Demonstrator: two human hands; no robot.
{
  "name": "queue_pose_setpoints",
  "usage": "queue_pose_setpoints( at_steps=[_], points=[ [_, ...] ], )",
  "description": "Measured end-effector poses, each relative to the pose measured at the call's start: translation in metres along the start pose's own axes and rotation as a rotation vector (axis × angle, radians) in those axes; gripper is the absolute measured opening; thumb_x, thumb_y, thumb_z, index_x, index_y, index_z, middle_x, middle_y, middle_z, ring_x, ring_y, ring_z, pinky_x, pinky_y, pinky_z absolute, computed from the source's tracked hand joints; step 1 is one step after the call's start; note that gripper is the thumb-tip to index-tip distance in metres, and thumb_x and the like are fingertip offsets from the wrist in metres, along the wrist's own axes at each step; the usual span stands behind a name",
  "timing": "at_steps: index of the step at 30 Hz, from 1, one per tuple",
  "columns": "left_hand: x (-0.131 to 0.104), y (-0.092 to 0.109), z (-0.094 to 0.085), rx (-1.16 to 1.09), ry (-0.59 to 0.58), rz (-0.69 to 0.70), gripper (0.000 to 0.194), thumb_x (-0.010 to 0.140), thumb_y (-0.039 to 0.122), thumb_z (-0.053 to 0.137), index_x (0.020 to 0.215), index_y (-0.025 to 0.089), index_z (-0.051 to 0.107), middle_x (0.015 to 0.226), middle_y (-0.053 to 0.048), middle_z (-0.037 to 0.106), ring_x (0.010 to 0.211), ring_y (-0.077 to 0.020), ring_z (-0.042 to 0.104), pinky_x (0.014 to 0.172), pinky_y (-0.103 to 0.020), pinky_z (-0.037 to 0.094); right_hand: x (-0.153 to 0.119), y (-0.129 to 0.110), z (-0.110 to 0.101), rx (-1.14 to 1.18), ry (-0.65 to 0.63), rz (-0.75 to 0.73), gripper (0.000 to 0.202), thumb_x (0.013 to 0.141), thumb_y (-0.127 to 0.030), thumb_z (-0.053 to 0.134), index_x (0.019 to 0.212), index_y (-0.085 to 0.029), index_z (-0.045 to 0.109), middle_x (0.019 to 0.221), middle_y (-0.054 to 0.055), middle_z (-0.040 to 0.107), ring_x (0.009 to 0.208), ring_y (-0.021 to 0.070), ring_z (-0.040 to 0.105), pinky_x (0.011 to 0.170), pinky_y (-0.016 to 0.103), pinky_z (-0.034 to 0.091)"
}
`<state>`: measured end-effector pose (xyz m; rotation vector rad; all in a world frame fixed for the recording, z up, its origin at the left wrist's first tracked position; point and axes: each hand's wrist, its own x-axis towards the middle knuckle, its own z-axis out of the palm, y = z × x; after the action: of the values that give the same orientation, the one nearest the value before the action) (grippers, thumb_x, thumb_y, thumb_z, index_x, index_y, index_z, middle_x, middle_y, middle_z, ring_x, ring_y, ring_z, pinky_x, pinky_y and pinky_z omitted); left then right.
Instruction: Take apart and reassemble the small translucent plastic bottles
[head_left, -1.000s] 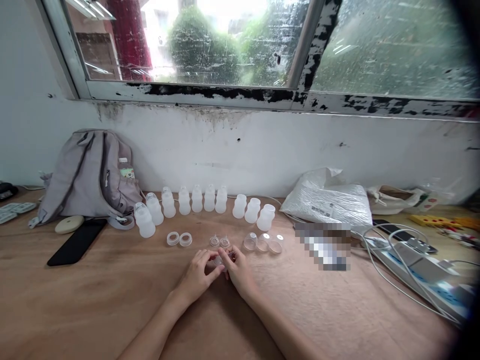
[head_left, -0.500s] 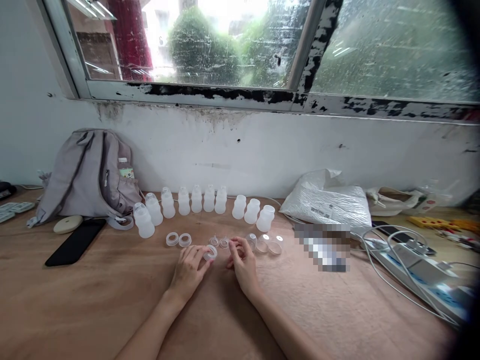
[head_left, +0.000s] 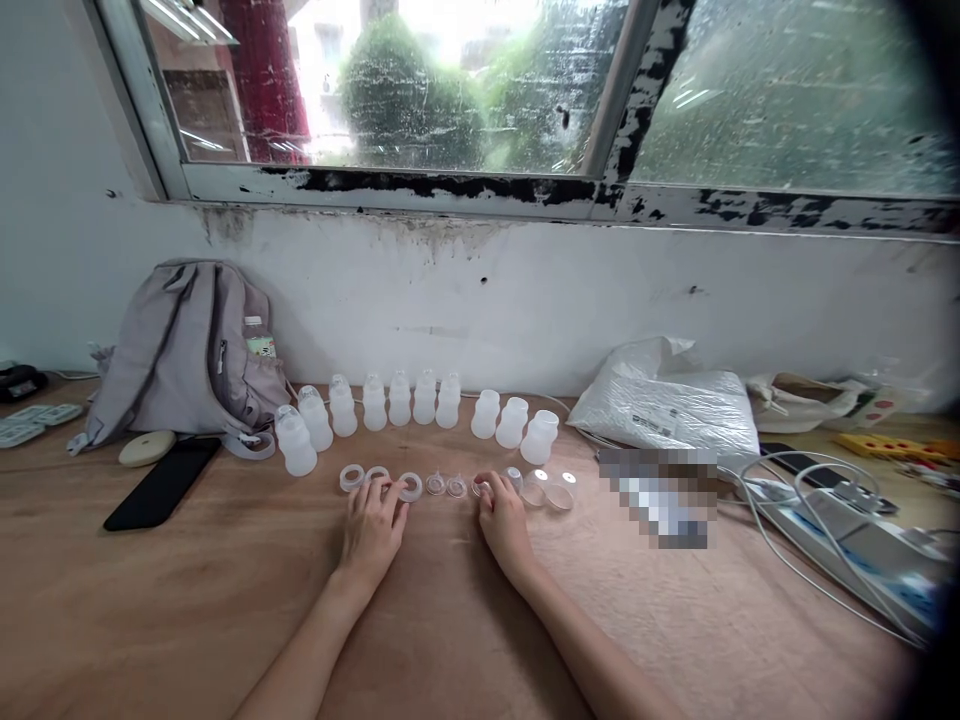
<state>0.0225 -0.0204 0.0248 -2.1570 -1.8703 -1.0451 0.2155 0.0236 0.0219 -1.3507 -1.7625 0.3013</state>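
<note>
Brought apart from a shared hold over one small item a second ago, and now spread along the front line of parts on the desk (head_left: 225, 620). No longer held in the air: the frosted ring (head_left: 410, 496), now down at the right end of a row with two matching rings (head_left: 352, 487). Loosely open beside it, with a fingertip touching or nearly touching its edge, the left hand (head_left: 371, 535). Bent over a clear piece (head_left: 478, 490), the right hand (head_left: 506, 525); impossible to tell whether pinching or merely covering it. Now apparently separate by kind, with ring and clear piece in different clusters. Milky and thick-banded around open centres in the rings; thinner, clearer and flanged with narrow tips in the two nipple-like pieces (head_left: 456, 488); glassy and rounded in the three domed caps (head_left: 535, 488). Behind, in a shallow arc of frosted, waisted plastic, seven capped bottles (head_left: 400, 402) under clear tops, then three uncapped bottles (head_left: 511, 425) with wide necks. Farther out, soft grey fabric in the backpack (head_left: 187, 350) and crinkled film around the white parcel (head_left: 660, 405).
</note>
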Motion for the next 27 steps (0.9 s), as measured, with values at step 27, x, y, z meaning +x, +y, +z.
queue_pose_setpoints(
  at_steps=[27],
  points=[
    [-0.005, 0.013, -0.002, 0.265, -0.112, -0.045, 0.036, 0.081, 0.023, 0.039, 0.114, 0.020, 0.051, 0.087, -0.007, 0.059, 0.084, -0.0213, 0.049, 0.074, -0.035, 0.034, 0.002, 0.008, 0.005, -0.016, -0.066, -0.016, 0.034, 0.072, -0.013, 0.035, 0.100, -0.016, 0.054, 0.088, 0.008, 0.061, 0.066, 0.0161, 0.055, 0.063, 0.028, 0.045]
  ],
)
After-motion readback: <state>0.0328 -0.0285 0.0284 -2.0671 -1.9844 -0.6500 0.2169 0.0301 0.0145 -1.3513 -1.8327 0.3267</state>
